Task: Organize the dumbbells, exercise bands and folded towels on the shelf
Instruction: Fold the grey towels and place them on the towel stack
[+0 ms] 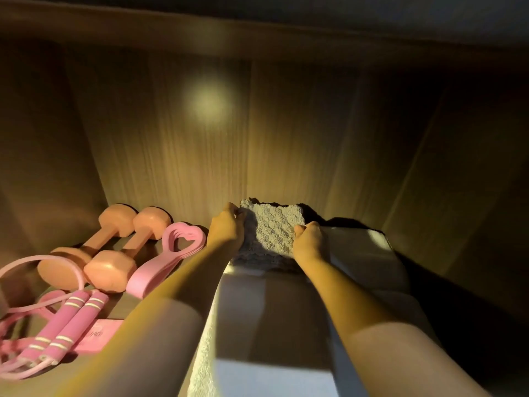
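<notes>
Two striped pink handles of a jump rope (65, 329) lay side by side at the far left of the wooden shelf (120, 309), their pale pink cord looping loosely around them and over the near end of the dumbbells. A pink card (100, 335) lay flat under the handles; its print was too blurred to read. Behind these, the left dumbbell (94, 242) and the right dumbbell (133, 246), both peach, lay close together, pointing towards the back panel (171, 138). Just beside the right dumbbell lay a pink exercise band (143, 279), its far end shaped like a heart.

Further right, the left hand (224, 229) reached into the shelf, its fingers (239, 214) curled over the left edge of a grey towel (272, 227) and gripping it. That towel, folded and with a bumpy weave, sat at the middle of the shelf, close to the back panel and on top of a pale towel (257, 310) that stretched back towards the person between the two forearms. The right hand (310, 243) held the grey towel's right edge, thumb pressed on top; its fingers were hidden behind the edge, so how they lay could not be told. Beside the right hand, another folded towel (369, 253) lay in half shadow, touching the pale one. A round spot of light (209, 103) showed on the back panel above the hands.
</notes>
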